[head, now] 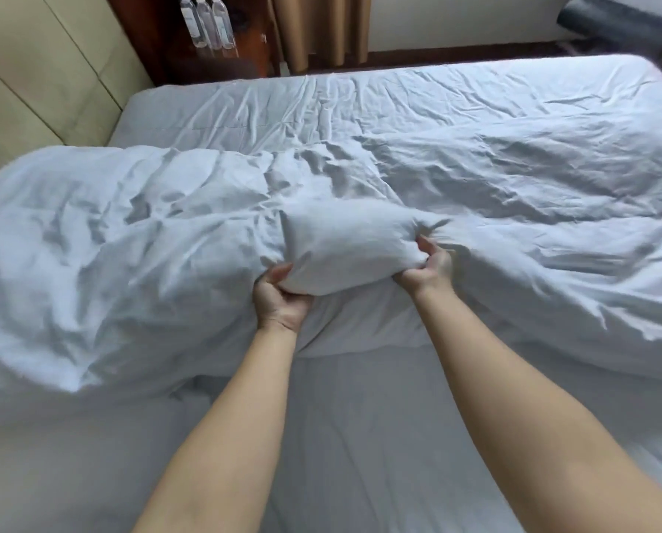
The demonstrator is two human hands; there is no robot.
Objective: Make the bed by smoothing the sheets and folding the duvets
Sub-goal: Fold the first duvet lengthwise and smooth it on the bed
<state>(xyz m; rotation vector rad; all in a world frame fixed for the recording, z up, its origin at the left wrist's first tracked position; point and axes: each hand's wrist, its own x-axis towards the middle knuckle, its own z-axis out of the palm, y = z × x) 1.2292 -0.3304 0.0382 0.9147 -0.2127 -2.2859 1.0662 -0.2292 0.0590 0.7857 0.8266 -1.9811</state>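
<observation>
1. We see a white duvet (168, 244) lying crumpled across the middle of the bed, from the left edge to the right; its near edge is bunched up in the centre, just past a bare stretch of sheet (360, 436).
2. Our left hand (279, 298) is curled round the lower left of a puffed fold of the duvet; fingers tucked under the cloth, thumb on the near side; that grip is grasping the duvet.
3. Our right hand (429, 263) pinches the right end of the same fold, where the cloth gathers into tight creases; that grip too is clenched on the duvet.
4. The fold between the two hands is lifted a little off the sheet; the rest of the duvet rests on the bed.
5. Beyond the duvet the sheet is wrinkled up to the far edge of the mattress (137, 109).
6. At the far left stands a padded headboard (33, 71); behind the bed are three clear bottles (206, 21) on dark wood, a brown curtain (321, 25), and a dark object (622, 25) at the far right, too blurred to name.
</observation>
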